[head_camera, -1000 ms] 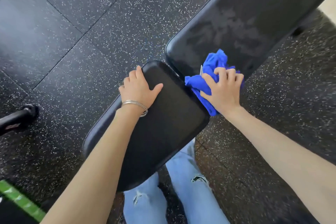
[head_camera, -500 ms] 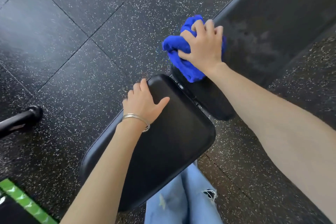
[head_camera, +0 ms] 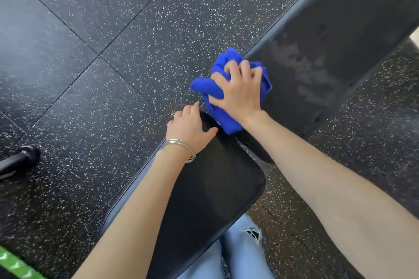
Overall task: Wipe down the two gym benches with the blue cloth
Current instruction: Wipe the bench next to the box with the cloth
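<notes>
A black padded bench runs from bottom centre to upper right. Its short seat pad (head_camera: pixel 210 201) lies below me and its long back pad (head_camera: pixel 328 36) stretches away, with damp smears on it. My right hand (head_camera: pixel 240 93) grips a bunched blue cloth (head_camera: pixel 205 87) and presses it on the near left corner of the back pad. My left hand (head_camera: pixel 189 130) rests on the seat pad's far corner, thumb on top, fingers over the edge. A bangle sits on that wrist.
Black speckled rubber floor tiles (head_camera: pixel 102 63) surround the bench. A black bar end (head_camera: pixel 19 162) lies at the left edge, and a green strip (head_camera: pixel 15 266) shows at the bottom left. My legs in light blue ripped jeans (head_camera: pixel 235 253) stand under the seat pad.
My right hand swept the cloth from the right side of the gap between the pads over to the back pad's left corner. My left hand stayed on the seat pad.
</notes>
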`<state>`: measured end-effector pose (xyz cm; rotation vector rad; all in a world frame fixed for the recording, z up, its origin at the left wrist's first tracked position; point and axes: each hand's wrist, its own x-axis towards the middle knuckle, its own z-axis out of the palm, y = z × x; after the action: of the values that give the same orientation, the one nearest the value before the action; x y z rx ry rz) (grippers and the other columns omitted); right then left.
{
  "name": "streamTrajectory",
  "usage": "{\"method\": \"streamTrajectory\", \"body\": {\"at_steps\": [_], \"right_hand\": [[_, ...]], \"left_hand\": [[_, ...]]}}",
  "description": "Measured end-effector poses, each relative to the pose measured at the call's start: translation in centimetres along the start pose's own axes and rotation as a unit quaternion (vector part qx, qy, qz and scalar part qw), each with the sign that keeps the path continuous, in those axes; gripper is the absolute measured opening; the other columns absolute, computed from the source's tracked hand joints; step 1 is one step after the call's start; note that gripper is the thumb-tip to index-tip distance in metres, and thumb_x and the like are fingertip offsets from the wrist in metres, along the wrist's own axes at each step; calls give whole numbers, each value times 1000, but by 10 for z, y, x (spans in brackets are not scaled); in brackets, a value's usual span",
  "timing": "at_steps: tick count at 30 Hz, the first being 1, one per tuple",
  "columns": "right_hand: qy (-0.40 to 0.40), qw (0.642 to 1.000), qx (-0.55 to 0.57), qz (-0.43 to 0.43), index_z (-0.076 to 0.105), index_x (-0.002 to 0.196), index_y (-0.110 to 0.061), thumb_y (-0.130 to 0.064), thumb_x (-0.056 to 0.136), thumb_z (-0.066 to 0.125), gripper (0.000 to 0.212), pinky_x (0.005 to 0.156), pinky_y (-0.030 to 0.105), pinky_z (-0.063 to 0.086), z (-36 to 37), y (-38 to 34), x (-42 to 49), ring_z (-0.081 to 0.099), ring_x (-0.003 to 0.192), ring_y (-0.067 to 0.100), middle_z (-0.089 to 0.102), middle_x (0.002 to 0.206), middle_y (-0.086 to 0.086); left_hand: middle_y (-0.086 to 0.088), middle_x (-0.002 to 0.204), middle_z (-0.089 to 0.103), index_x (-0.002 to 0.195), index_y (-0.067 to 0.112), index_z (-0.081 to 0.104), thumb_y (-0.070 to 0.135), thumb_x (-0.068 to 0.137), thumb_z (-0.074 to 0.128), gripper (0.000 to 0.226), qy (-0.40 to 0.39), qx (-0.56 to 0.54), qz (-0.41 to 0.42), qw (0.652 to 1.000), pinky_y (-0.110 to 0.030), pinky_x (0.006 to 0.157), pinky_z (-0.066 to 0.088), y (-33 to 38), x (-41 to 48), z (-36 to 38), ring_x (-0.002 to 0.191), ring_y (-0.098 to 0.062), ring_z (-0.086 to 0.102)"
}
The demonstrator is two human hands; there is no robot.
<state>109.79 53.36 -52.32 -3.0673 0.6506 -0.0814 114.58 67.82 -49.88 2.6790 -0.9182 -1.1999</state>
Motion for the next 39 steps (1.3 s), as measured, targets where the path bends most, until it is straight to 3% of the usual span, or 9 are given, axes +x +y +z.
{"method": "streamTrajectory", "body": {"at_steps": [5, 13, 17, 22, 25, 28, 30, 34, 39], "right_hand": [[-73, 993, 16, 92, 61, 103, -24, -44, 77, 55, 33, 79, 45, 30, 6, 52, 62, 45, 106, 32, 52, 109, 10], [28, 936, 25, 351, 63, 101, -25, -41, 70, 63, 35, 68, 39, 35, 1, 56, -78, 51, 84, 32, 58, 100, 11], [-11, 975, 11, 220, 63, 94, -26, -43, 58, 72, 41, 63, 36, 35, 5, 21, -111, 51, 74, 28, 59, 90, 8], [22, 990, 1, -136, 52, 98, -29, -47, 61, 66, 43, 64, 36, 37, 3, 123, -78, 52, 70, 27, 60, 89, 6], [34, 996, -6, 80, 58, 96, -26, -40, 62, 69, 38, 66, 39, 38, 5, 137, -83, 52, 75, 30, 53, 98, 5], [46, 905, 29, 422, 64, 99, -23, -39, 68, 63, 35, 67, 42, 41, 5, 92, -111, 52, 83, 34, 57, 99, 11], [55, 865, 57, 496, 62, 99, -22, -39, 70, 57, 33, 64, 42, 44, 6, 52, -133, 52, 81, 33, 57, 97, 13], [44, 935, 31, 351, 52, 97, -30, -39, 66, 57, 32, 62, 37, 37, 9, 21, -164, 49, 75, 28, 56, 92, 9], [53, 994, 47, -78, 50, 100, -31, -45, 63, 65, 42, 63, 36, 36, 11, 121, -159, 45, 69, 24, 41, 97, 2]], "left_hand": [[-11, 147, 33, 149, 10, 10, 53, 84, 55, 89, -39, 15, 36, 998, -45, 109, 31, 2, 12, -6, 133, -33, 34], [-12, 153, 24, 148, 6, 11, 32, 82, 67, 91, -8, -133, 55, 990, -36, 113, 23, 29, 45, -13, 140, -26, 26], [-15, 153, 23, 148, 2, 14, 25, 82, 67, 88, 1, -125, 70, 990, -33, 114, 19, 37, 51, -10, 141, -27, 23], [-14, 154, 20, 149, 5, 11, 23, 81, 67, 90, -14, -108, 67, 992, -35, 113, 21, 35, 49, -10, 140, -28, 25], [-14, 154, 19, 149, 5, 10, 24, 80, 68, 92, -20, -101, 62, 993, -37, 113, 23, 36, 47, -11, 139, -31, 26], [-15, 155, 15, 149, 4, 7, 26, 80, 69, 95, -22, -90, 56, 994, -41, 113, 24, 42, 45, -10, 139, -35, 26], [-15, 155, 13, 148, 3, 5, 28, 79, 69, 98, -18, -83, 49, 995, -42, 113, 23, 45, 44, -7, 138, -37, 25], [-14, 155, 11, 148, 4, 3, 29, 79, 69, 99, -3, -85, 42, 995, -42, 112, 23, 49, 43, -3, 137, -38, 24], [-15, 155, 13, 148, 4, 3, 28, 81, 69, 97, 5, -90, 35, 995, -40, 113, 19, 49, 43, -2, 138, -37, 23]]}}
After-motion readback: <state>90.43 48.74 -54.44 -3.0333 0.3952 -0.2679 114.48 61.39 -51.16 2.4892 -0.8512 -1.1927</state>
